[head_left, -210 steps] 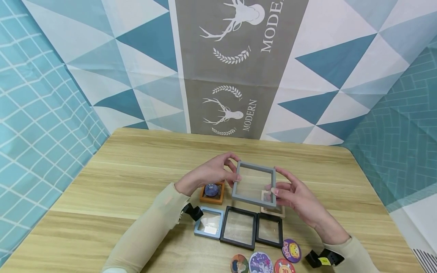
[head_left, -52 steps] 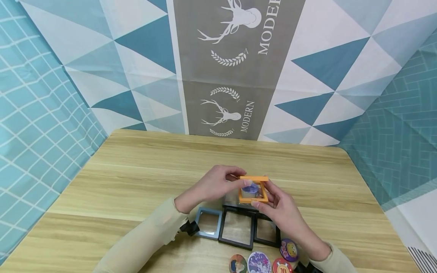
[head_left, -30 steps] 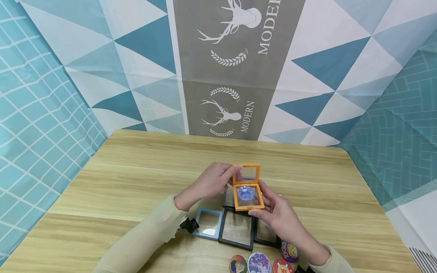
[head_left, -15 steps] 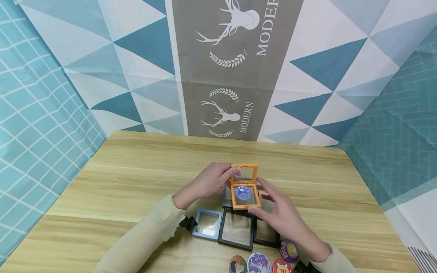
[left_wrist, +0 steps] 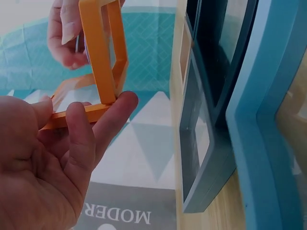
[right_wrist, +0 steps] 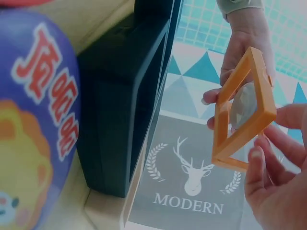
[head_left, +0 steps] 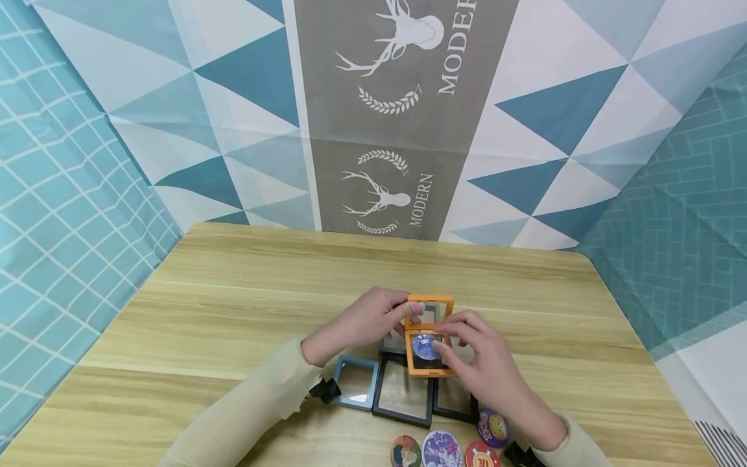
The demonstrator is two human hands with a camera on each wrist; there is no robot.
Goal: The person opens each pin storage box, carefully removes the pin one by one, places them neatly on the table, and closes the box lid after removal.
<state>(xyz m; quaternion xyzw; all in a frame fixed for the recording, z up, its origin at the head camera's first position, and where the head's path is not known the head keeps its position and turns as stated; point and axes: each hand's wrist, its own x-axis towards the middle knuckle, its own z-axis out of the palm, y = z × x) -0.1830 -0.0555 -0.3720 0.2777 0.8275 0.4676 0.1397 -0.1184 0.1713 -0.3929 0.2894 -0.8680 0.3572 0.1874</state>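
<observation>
In the head view, a small orange display frame stands unfolded above the table, its clear-windowed lid raised. My left hand grips the lid, thumb on its left side; in the left wrist view, the fingers lie along the orange edge near the hinge. A round blue button badge with a light cartoon figure lies against the film of the lower half. My right hand pinches at the badge, thumb on its right edge and index finger close to the hinge. The right wrist view shows the badge's pale back.
A grey frame, partly hidden, lies behind a large black frame. Beside that lie a light blue frame and a smaller black frame. Several badges, including a purple one, lie at the front; a beige frame sits farther back.
The grey frame, held by both hands earlier, now lies on the table. The orange frame was lifted and unfolded; it has since dropped slightly, and the right hand moved from its edge onto the badge.
</observation>
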